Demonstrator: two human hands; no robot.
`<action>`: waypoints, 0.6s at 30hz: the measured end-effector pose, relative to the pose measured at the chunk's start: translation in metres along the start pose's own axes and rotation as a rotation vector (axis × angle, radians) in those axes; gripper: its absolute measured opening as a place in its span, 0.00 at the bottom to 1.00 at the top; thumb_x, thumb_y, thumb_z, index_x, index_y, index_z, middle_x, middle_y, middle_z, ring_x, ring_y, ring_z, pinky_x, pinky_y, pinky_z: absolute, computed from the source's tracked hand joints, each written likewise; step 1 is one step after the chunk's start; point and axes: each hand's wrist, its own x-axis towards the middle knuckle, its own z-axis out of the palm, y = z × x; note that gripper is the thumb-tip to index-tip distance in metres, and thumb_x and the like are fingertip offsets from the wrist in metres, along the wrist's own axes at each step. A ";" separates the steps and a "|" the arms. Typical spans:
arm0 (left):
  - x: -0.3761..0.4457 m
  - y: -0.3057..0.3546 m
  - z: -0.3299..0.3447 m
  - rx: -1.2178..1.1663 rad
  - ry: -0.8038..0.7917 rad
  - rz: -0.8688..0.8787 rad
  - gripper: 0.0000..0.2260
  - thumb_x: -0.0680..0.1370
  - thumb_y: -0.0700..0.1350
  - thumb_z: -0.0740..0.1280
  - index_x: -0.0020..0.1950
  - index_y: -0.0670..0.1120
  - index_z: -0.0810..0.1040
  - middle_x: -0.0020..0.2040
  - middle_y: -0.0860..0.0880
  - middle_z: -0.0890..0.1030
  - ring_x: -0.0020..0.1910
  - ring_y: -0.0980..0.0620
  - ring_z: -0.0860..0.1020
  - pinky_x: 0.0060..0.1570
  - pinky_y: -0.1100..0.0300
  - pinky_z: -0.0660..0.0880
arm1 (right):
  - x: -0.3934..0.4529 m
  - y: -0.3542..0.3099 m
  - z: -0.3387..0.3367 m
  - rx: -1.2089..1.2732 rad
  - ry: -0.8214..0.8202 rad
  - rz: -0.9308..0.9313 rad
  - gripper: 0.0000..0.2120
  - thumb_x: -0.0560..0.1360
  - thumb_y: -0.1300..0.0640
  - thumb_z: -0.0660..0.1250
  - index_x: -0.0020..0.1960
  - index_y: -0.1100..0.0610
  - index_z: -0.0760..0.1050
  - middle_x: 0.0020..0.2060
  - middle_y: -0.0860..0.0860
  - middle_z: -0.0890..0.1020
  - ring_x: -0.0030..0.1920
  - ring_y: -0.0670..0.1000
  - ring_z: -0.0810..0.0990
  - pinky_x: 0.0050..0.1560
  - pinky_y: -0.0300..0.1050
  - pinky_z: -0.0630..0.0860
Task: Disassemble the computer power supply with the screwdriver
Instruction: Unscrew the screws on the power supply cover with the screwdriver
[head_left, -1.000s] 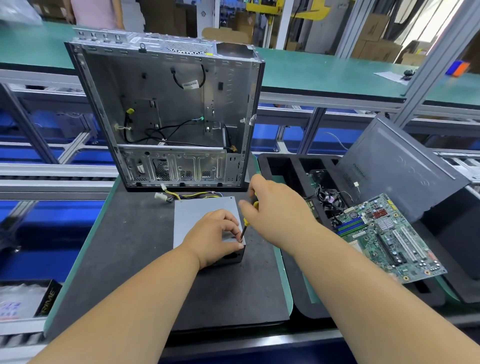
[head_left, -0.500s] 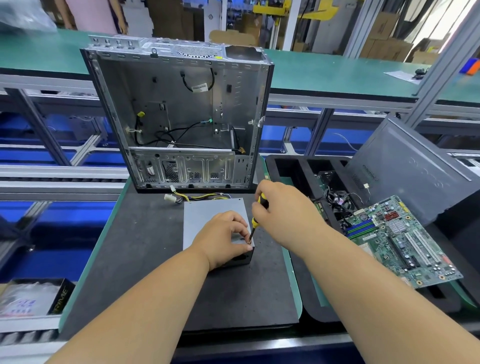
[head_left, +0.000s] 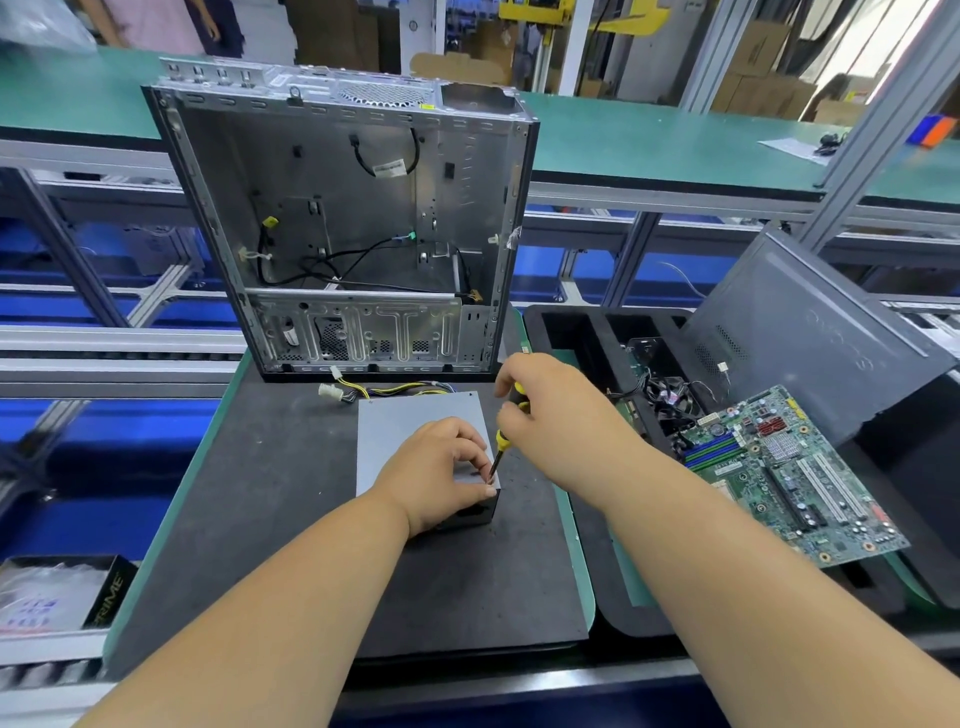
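A grey metal power supply (head_left: 405, 431) lies flat on the black mat (head_left: 270, 499), its yellow and black cables (head_left: 384, 388) trailing toward the case. My left hand (head_left: 436, 475) rests on the near right corner of the box, fingers pinched at its edge. My right hand (head_left: 550, 415) grips a yellow-and-black screwdriver (head_left: 501, 441), held upright and slightly tilted. Its tip meets the top of the box right beside my left fingertips. The screw itself is hidden by my fingers.
An open, gutted computer case (head_left: 353, 228) stands upright just behind the power supply. To the right, a black foam tray (head_left: 582, 332) holds a motherboard (head_left: 795, 473), a fan with wires, and a leaning side panel (head_left: 810, 332). A small box (head_left: 62, 592) sits at lower left.
My right hand shifted slightly with the screwdriver, its shaft staying at the box's near right corner. My left hand keeps its hold. The view itself drifted a little.
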 end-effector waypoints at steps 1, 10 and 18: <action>0.000 0.000 0.000 0.002 -0.002 -0.001 0.11 0.68 0.50 0.78 0.34 0.63 0.77 0.49 0.66 0.73 0.56 0.64 0.68 0.57 0.66 0.66 | 0.000 0.001 0.001 -0.027 0.007 -0.012 0.06 0.77 0.58 0.61 0.53 0.54 0.74 0.50 0.49 0.77 0.49 0.53 0.74 0.44 0.46 0.70; -0.001 0.002 -0.001 -0.001 -0.003 0.001 0.12 0.69 0.50 0.78 0.34 0.63 0.77 0.51 0.64 0.74 0.56 0.62 0.69 0.58 0.63 0.67 | 0.007 0.005 0.001 -0.136 0.017 -0.022 0.06 0.81 0.51 0.61 0.53 0.53 0.71 0.43 0.49 0.80 0.43 0.53 0.75 0.38 0.46 0.68; 0.000 0.001 -0.002 0.016 -0.010 0.007 0.11 0.69 0.51 0.77 0.35 0.63 0.77 0.50 0.65 0.73 0.55 0.62 0.68 0.57 0.63 0.67 | 0.002 0.004 -0.001 -0.115 -0.002 -0.027 0.06 0.80 0.54 0.60 0.54 0.53 0.74 0.47 0.48 0.76 0.45 0.51 0.74 0.38 0.44 0.66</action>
